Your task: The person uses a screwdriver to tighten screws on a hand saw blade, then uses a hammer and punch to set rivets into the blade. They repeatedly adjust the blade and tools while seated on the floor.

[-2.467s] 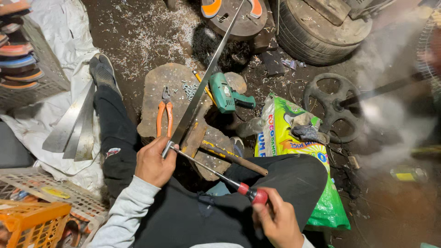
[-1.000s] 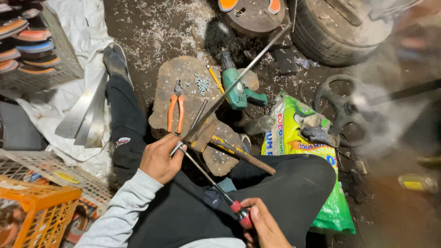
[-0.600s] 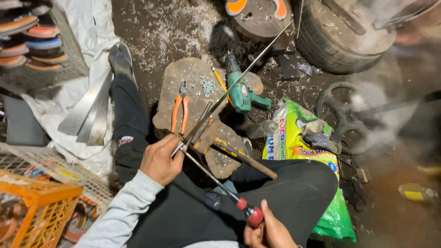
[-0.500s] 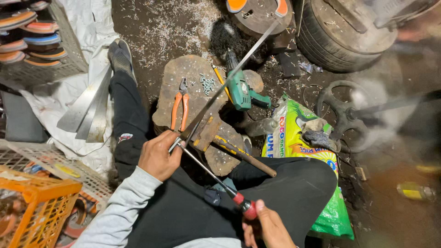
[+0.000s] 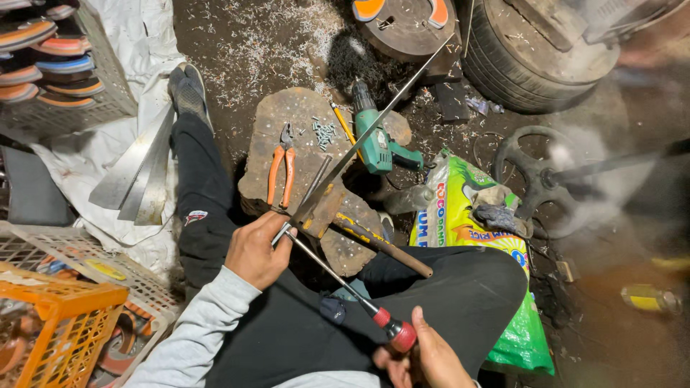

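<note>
Seen from above, seated on a dirt floor [image 5: 618, 237] strewn with metal shavings, legs in dark trousers. Left hand [image 5: 257, 251] closed around the near end of a long thin metal strip [image 5: 374, 129], which slants up and away across a flat stone block [image 5: 302, 133] toward a dark round base with orange pads [image 5: 402, 21]. Right hand [image 5: 425, 359] clamped on the red handle of a screwdriver [image 5: 338, 276], whose shaft runs up-left so that its tip meets the strip's end right beside the left fingers. Hands well apart, joined only by the tool. On the block: orange-handled pliers [image 5: 280, 172] and a small heap of screws [image 5: 323, 131]. Just beyond, a green power drill [image 5: 374, 140] lying partly under the strip. A hammer [image 5: 366, 233] resting on a second stone beside the knee. To the right, a bright printed sack [image 5: 467, 215] and a black wheel-shaped casting [image 5: 535, 176]; a large tyre [image 5: 517, 61] above. To the left, flat metal blades [image 5: 140, 176] on white cloth, and an orange crate [image 5: 50, 330].
</note>
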